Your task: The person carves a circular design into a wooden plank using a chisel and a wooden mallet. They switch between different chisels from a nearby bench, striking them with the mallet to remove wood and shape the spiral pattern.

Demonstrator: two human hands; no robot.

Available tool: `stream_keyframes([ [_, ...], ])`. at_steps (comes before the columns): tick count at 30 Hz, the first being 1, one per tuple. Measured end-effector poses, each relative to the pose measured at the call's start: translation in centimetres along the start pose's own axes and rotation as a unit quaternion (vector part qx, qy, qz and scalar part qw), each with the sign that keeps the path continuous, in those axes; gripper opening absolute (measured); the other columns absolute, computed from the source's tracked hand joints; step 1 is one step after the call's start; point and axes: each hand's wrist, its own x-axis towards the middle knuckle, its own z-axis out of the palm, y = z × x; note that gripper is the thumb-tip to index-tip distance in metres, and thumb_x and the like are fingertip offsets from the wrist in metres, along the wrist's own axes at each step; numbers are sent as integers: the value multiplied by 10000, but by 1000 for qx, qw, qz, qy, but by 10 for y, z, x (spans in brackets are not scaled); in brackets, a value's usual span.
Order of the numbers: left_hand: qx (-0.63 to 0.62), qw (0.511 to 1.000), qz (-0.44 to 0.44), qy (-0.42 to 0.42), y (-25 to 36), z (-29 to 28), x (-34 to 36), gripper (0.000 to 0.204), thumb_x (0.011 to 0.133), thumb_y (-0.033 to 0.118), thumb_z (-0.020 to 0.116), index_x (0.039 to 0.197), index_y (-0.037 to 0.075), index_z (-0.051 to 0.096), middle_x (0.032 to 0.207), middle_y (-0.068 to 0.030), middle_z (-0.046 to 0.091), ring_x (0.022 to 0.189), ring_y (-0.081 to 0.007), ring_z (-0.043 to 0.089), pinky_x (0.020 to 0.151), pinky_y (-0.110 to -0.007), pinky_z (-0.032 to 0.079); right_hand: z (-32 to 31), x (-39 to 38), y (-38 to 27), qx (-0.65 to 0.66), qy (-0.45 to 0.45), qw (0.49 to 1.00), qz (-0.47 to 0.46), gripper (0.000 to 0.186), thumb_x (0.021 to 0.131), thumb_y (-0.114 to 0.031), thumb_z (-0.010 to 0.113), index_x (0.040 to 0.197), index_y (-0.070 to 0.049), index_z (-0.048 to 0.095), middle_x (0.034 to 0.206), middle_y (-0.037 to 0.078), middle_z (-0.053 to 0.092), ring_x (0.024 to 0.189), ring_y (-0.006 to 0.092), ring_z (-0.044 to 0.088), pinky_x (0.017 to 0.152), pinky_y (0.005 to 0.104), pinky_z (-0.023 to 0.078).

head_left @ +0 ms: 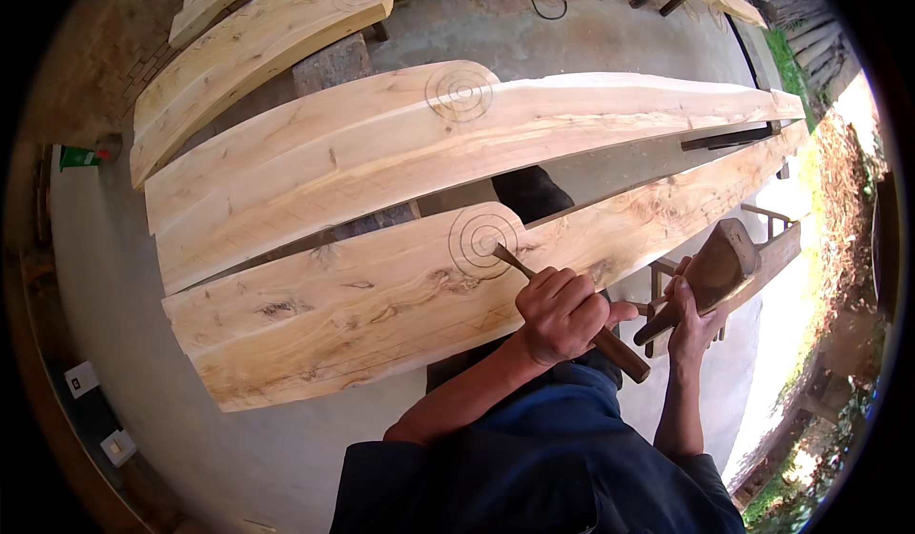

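My left hand (562, 310) is wrapped round a chisel (620, 351), whose wooden handle sticks out below the fist. The blade points up and left, its tip over or on the rings of a concentric circle pattern (474, 221). That pattern marks the rounded step of the nearest pale wooden plank (372, 296); I cannot tell whether the tip touches the wood. To the right, my right hand (694, 319) grips a wooden mallet (721, 265) with a thick brown head, held off the plank.
Beyond lies a second curved plank (334, 162) with a similar ring pattern, and a third plank (257, 52) farther back. A wooden trestle (772, 224) stands at right. Grass (786, 67) and sunlit ground edge the floor. A green container (78, 156) sits far left.
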Motion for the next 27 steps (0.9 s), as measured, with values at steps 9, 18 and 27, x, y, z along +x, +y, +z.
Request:
stream_keyframes([
  [9,-14,1000,-16,7,-3,-8,1,594,954,394,841,647,141,400,612,-20,403,534,-206,494,519,-328,394,7,-12,-7,-42,-9,999,-25,475,918,-122,795,1327,44,618,1104,117,711,877,176,686,763,310,555],
  [18,-10,996,-52,66,-12,-9,23,559,962,258,848,666,99,402,618,-60,406,506,-243,451,474,-358,340,-5,-6,-67,-139,59,921,-358,454,948,-331,800,1135,8,562,1014,116,623,874,188,596,838,343,467],
  [27,-29,993,-87,78,-9,-6,42,515,847,88,888,660,83,408,618,-85,397,501,-264,438,478,-395,346,-5,-19,-132,-397,-28,810,-431,663,984,-359,699,1466,65,534,1143,190,675,986,345,680,982,411,492],
])
